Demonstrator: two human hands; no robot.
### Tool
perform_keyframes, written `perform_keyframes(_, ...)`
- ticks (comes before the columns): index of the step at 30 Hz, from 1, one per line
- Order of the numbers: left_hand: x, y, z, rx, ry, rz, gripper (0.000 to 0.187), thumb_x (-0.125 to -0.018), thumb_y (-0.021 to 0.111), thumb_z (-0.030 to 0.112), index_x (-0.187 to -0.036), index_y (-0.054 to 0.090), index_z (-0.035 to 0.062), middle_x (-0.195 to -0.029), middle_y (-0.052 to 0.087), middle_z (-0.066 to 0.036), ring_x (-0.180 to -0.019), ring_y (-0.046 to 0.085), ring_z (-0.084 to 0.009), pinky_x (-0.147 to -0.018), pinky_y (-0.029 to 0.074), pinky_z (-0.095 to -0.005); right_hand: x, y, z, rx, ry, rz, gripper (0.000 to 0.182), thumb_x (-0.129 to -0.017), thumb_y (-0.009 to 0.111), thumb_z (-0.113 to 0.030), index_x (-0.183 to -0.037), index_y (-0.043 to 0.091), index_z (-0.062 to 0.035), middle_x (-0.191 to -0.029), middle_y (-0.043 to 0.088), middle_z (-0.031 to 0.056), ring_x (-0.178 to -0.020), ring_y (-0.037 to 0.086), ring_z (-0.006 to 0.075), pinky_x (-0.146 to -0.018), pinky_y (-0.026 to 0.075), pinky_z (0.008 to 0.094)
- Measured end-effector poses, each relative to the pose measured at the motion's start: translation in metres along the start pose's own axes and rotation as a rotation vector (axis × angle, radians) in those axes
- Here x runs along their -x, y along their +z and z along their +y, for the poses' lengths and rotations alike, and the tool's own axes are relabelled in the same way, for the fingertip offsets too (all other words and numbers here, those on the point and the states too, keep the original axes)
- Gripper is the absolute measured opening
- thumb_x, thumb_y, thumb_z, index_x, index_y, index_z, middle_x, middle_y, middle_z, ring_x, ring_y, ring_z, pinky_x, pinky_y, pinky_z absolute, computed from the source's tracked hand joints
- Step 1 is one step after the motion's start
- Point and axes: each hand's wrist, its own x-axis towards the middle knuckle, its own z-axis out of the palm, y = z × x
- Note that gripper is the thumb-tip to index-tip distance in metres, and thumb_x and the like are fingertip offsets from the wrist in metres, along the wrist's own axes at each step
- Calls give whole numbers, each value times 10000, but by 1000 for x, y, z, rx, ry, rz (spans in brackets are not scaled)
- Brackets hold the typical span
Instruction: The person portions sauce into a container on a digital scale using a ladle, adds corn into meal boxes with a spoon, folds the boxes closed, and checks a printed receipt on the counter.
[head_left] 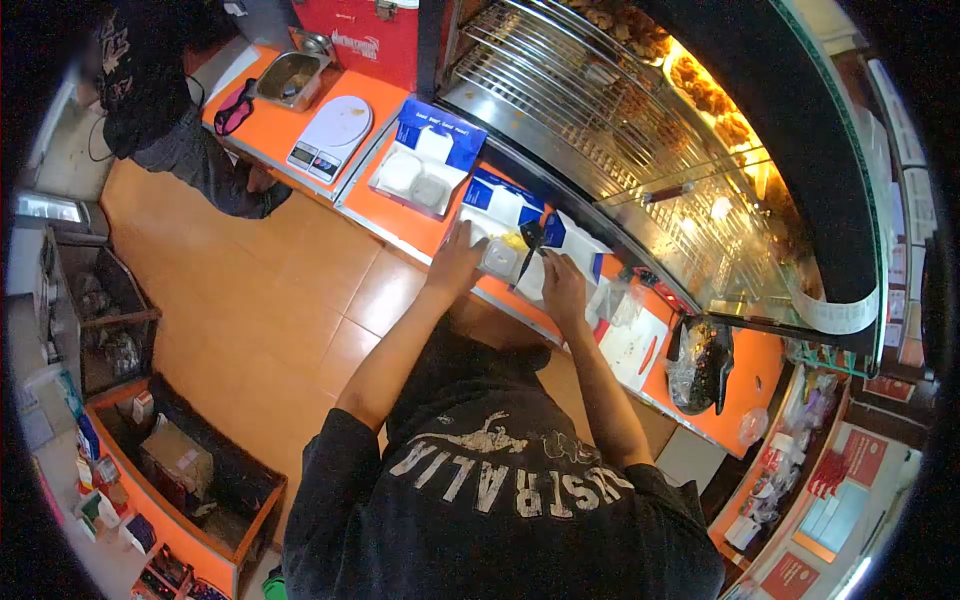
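My left hand (pixel 457 258) rests at the near left edge of an open white and blue box (pixel 482 217), its fingers bent against the side. Inside that box are yellow food (pixel 514 240) and a clear-lidded container (pixel 499 258). My right hand (pixel 564 287) is closed around the handle of a black spoon (pixel 531 236), whose head is over the box beside the yellow food. To the left lies another open box (pixel 440 140) holding two small round tubs. Part of a third blue and white box (pixel 575 240) shows behind my right hand.
A white kitchen scale (pixel 333 135) and a metal tray (pixel 290 78) stand on the orange counter at left. Behind the boxes is a lit glass display case (pixel 640 150). A white cutting board (pixel 632 348) lies right. Another person (pixel 190 150) stands upper left.
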Motion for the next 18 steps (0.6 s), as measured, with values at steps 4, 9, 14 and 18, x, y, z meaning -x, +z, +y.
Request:
perform_keyframes(4, 1, -5, 4, -11, -4, -20, 615, -754, 747, 173, -1326, 532, 99, -1467, 300, -265, -1371, 314, -418, -1102, 360, -449, 2, 4, 14, 69, 33, -53, 224, -918, 518, -76, -1109, 632, -49, -851, 604, 186, -720, 629, 381, -640, 520, 457)
perform_keyframes(9, 1, 6, -1, -46, 47, 72, 573, -751, 738, 169, -1289, 553, 104, -1439, 334, -268, -1355, 337, -420, -1057, 399, -470, -4, 18, 15, 416, -185, -128, 335, -838, 534, -25, -1157, 614, -91, -924, 618, 113, -696, 659, 314, -569, 539, 379)
perform_keyframes(14, 2, 6, 5, -79, 29, 47, 581, -780, 709, 197, -1323, 536, 84, -1438, 340, -294, -1356, 330, -438, -1099, 348, -468, 0, 2, 2, 437, -144, -257, 322, -849, 531, -103, -1167, 576, -80, -933, 593, 110, -745, 666, 301, -619, 553, 409)
perform_keyframes(18, 1, 5, 10, -46, -1, 39, 600, -741, 730, 156, -1303, 535, 77, -1440, 330, -289, -1364, 313, -440, -1081, 352, -502, 8, 0, 20, 413, -216, -174, 308, -874, 530, -128, -1172, 592, -81, -889, 613, 105, -726, 652, 304, -629, 537, 411)
